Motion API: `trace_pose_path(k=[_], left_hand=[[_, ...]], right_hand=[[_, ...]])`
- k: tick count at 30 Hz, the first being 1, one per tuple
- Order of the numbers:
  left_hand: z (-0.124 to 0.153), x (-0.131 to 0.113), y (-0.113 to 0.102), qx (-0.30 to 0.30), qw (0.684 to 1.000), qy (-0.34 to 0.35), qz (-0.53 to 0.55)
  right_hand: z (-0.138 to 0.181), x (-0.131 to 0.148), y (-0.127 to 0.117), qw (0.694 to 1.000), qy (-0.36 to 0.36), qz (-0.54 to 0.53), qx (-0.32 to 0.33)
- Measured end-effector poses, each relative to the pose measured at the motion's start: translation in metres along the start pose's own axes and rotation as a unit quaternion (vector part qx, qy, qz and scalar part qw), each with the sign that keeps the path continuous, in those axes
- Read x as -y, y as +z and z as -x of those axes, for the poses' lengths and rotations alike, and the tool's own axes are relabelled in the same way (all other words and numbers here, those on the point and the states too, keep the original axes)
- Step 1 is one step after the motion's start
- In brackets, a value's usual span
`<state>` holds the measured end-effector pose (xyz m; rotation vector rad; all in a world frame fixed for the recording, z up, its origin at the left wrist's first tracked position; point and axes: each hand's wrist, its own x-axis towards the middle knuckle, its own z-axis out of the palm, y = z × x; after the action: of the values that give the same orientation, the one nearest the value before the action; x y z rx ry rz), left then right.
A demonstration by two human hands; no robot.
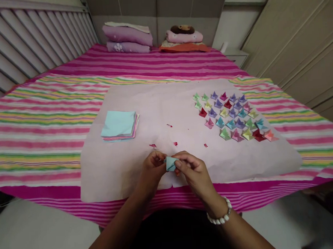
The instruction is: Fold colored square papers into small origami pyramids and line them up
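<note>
A small folded piece of light blue paper [171,163] is held up between my two hands, above the near part of a large pale sheet [142,99]. My left hand [154,165] pinches its left edge. On the other side, my right hand [193,169] grips it with the thumb across its front; some of the fingers are hidden behind. To the left lies a stack of square coloured papers [119,123] with light blue on top. Several small folded paper figures [233,113] in many colours stand in rough rows on the right of the sheet.
Small red paper scraps [175,143] lie just beyond my hands. The sheet rests on a striped bed cover [42,121]. Folded purple bedding [128,36] and a pink pile [184,37] sit against the headboard [173,5]. A white railing [34,38] runs along the left.
</note>
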<state>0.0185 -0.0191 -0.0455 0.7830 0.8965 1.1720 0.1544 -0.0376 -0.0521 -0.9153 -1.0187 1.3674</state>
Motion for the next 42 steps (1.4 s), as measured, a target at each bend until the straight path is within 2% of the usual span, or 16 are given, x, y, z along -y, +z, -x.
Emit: trace_pose_path(k=[2, 4, 7, 10, 12, 15, 19, 22, 27, 32, 35, 39, 42], left_hand=[[0.001, -0.001, 0.001, -0.041, 0.998, 0.034, -0.022], [0.004, -0.002, 0.001, -0.05, 0.993, 0.076, -0.069], [0.01, 0.001, 0.0, -0.012, 0.983, 0.124, -0.138], [0.011, 0.004, -0.002, 0.023, 0.979, 0.145, -0.143], [0.01, 0.004, -0.004, 0.013, 0.98, 0.133, -0.147], [0.007, -0.005, -0.006, 0.0, 0.986, 0.07, -0.151], [0.007, -0.02, -0.008, 0.07, 0.988, -0.009, -0.136], [0.008, -0.025, -0.009, 0.073, 0.988, -0.032, -0.132], [0.01, -0.022, -0.011, 0.055, 0.99, -0.075, -0.109], [0.012, -0.022, -0.015, 0.125, 0.978, -0.143, -0.087], [0.011, -0.023, -0.017, 0.118, 0.976, -0.136, -0.125], [0.01, -0.021, -0.014, 0.078, 0.977, -0.06, -0.19], [0.008, -0.018, -0.011, 0.048, 0.98, -0.022, -0.194]], right_hand=[[-0.001, -0.001, 0.002, 0.998, 0.033, -0.048, -0.027], [-0.003, -0.002, 0.005, 0.993, 0.057, -0.084, -0.059], [-0.003, -0.003, 0.009, 0.987, 0.069, -0.11, -0.092], [-0.002, -0.002, 0.01, 0.987, 0.065, -0.105, -0.101], [-0.002, -0.002, 0.008, 0.991, 0.06, -0.084, -0.082], [-0.004, 0.002, -0.002, 0.998, 0.038, -0.042, -0.042], [-0.009, 0.011, -0.015, 0.999, 0.019, 0.017, 0.035], [-0.009, 0.018, -0.017, 0.994, 0.041, 0.046, 0.09], [-0.008, 0.02, -0.014, 0.993, 0.065, 0.035, 0.096], [-0.008, 0.017, -0.017, 0.991, 0.089, -0.021, 0.096], [-0.007, 0.015, -0.019, 0.99, 0.098, -0.039, 0.094], [-0.008, 0.012, -0.019, 0.991, 0.079, -0.023, 0.101], [-0.008, 0.011, -0.016, 0.991, 0.064, -0.004, 0.117]])
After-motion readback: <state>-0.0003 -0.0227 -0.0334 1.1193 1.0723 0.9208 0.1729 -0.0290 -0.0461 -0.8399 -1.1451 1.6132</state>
